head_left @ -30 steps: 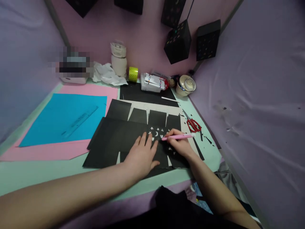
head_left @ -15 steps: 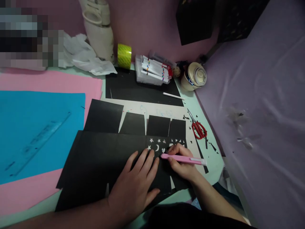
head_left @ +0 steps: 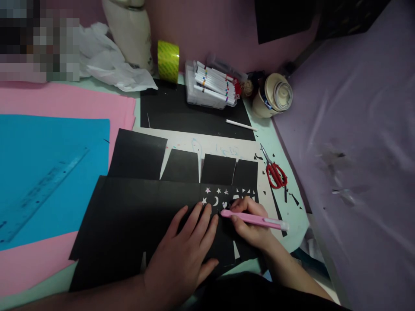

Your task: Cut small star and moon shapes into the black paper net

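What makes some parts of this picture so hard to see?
In the head view, coarse square blocks mask whatever sits at upper left; dim light leaves the black shapes at the top almost featureless; a faint sheen marks the purple sheet at right; the black paper darkens toward the bottom, though its pale star cutouts stand out.

This is a craft corner: cut black card (head_left: 136,198), markers (head_left: 214,83) and scissors (head_left: 272,167) show it.
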The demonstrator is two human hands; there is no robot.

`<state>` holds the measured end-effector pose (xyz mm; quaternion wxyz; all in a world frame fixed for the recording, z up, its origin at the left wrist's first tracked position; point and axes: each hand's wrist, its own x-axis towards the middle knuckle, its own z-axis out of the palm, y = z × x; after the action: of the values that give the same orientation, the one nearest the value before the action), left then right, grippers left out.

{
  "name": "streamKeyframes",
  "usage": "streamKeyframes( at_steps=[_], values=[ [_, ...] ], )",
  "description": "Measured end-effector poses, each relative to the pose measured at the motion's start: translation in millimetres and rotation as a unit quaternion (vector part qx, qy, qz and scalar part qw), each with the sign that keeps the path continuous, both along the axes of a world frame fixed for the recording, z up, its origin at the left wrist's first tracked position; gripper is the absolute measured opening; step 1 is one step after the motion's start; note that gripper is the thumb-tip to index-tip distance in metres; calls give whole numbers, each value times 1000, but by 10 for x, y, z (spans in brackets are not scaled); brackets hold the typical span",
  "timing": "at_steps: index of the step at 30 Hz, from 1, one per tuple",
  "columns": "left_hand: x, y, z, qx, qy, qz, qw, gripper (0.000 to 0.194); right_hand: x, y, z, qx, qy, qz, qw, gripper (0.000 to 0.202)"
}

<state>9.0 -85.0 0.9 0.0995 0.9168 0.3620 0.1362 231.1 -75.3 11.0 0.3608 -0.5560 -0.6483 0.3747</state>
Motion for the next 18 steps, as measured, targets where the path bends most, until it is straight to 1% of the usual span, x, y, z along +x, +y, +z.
streamKeyframes(
  at_steps=[7, 18],
  values=[
    [1, -7, 29, -26, 4, -4, 1000, 67, -9, 10, 6, -7, -1, -7, 1000, 12],
    [-4, -27, 31, -26, 3, -3, 1000, 67, -23, 19, -3, 5, 24, -21, 999, 13]
  ],
)
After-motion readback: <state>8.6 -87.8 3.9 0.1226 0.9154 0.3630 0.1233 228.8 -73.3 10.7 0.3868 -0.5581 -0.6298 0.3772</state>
